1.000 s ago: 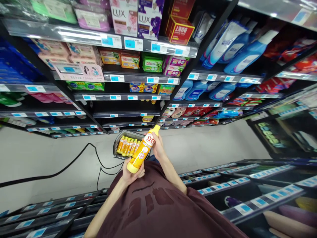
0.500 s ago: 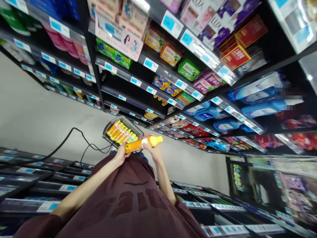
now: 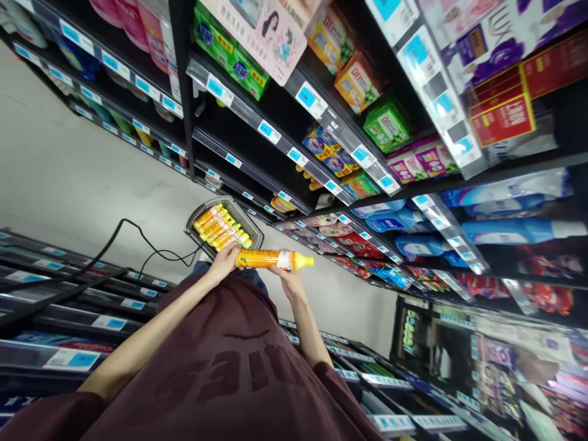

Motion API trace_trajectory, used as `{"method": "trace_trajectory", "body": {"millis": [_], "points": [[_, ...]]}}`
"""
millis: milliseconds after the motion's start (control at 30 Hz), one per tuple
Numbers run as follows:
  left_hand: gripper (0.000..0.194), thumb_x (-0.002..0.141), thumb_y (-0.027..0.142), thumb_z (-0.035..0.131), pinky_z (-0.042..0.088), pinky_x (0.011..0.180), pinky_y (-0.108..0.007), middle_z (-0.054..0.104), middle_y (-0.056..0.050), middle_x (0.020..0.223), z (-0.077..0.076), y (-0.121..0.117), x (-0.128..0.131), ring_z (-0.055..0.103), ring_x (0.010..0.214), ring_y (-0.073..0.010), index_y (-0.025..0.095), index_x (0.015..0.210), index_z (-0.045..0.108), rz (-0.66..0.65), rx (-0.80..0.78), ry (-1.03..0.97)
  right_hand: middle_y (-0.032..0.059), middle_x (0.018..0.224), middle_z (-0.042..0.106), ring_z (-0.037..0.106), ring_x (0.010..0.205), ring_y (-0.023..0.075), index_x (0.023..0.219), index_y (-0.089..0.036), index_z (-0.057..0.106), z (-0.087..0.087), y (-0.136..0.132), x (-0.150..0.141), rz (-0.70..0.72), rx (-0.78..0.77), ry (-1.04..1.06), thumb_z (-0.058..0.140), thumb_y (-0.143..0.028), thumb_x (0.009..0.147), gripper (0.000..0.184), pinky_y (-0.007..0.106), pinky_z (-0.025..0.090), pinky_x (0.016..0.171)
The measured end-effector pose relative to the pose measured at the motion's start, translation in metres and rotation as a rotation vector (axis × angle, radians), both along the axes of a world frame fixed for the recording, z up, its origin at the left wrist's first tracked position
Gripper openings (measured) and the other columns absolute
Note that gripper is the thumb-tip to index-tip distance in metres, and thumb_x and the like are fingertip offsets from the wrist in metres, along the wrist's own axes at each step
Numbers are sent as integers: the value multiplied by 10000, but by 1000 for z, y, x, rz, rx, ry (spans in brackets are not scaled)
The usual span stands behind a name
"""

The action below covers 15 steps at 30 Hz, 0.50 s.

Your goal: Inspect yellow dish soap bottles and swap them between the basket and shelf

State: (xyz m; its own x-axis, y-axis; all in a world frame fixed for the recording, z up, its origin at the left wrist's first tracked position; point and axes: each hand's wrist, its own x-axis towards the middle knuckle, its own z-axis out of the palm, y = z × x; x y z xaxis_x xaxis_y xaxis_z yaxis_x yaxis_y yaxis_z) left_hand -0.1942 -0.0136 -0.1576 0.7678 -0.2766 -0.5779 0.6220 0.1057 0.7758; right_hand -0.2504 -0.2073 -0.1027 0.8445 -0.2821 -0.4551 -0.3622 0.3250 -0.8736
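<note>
An orange bottle with a yellow cap [image 3: 261, 259] lies sideways between my two hands, in front of my dark shirt. My left hand [image 3: 225, 260] grips its base end. Under the capped end, my right hand [image 3: 289, 280] holds it near the white label, with the fingers partly hidden behind the bottle. Just beyond my left hand is a grey basket [image 3: 258, 236] on the floor. Several similar yellow and orange bottles [image 3: 218, 226] lie in rows inside it.
Dark shelves [image 3: 239, 138] with price tags run along the far side, holding soap boxes [image 3: 386, 125] and blue bottles [image 3: 505, 231]. More shelving [image 3: 110, 306] stands close behind me. A black cable [image 3: 122, 229] loops beside the basket over the grey floor [image 3: 92, 171].
The bottle has turned from slightly tilted to nearly level, and its label is more exposed. My right hand has shifted beneath it. The view has swung, with the shelves appearing closer.
</note>
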Motion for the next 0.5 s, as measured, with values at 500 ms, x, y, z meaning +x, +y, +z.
{"method": "trace_trajectory", "body": {"millis": [500], "points": [[331,786,404,538,514,572,-241,742,-85,902,-48,10,5,674,700,-171,153,973,645,139,-54,221,55,1324,611,601,1223,156,1134,-243,558,-22,-63,65,28,-574,-204,821,-197,660,543,417,423,1143]]}}
